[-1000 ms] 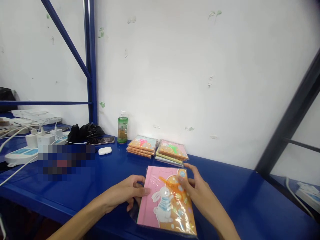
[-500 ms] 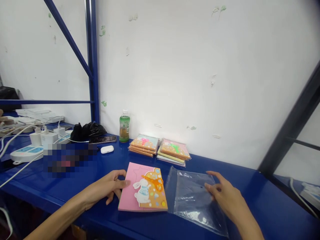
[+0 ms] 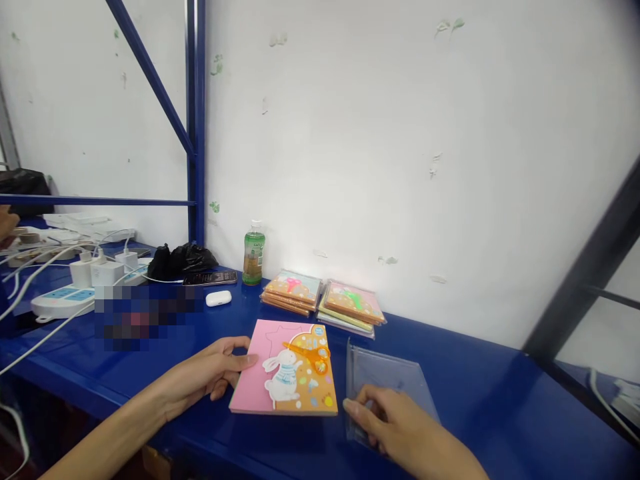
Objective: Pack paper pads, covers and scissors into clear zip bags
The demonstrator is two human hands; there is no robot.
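Note:
My left hand [image 3: 213,373] grips the left edge of a pink paper booklet [image 3: 255,380], thumb on top and fingers beneath. The cover has a white rabbit and an orange panel with colored dots. A small pair of orange scissors [image 3: 320,360] lies across its upper right part. To the right is a clear plastic bag [image 3: 395,367], flat on the table. My right hand [image 3: 405,427] is closed on the bag's near left edge, thumb toward the booklet, and covers the bag's near part.
Two stacks of wrapped booklets, a left stack [image 3: 293,293] and a right stack [image 3: 353,307], lie by the wall. A green bottle [image 3: 254,257], white earphone case [image 3: 219,298], phone [image 3: 210,278], black bag [image 3: 183,261] and power strip [image 3: 63,303] with cables sit at left on the blue table [image 3: 480,393].
My right hand has moved from the bag's far right side to its near left edge and closed there. The booklet has tilted up slightly in my left hand. The view has shifted a little.

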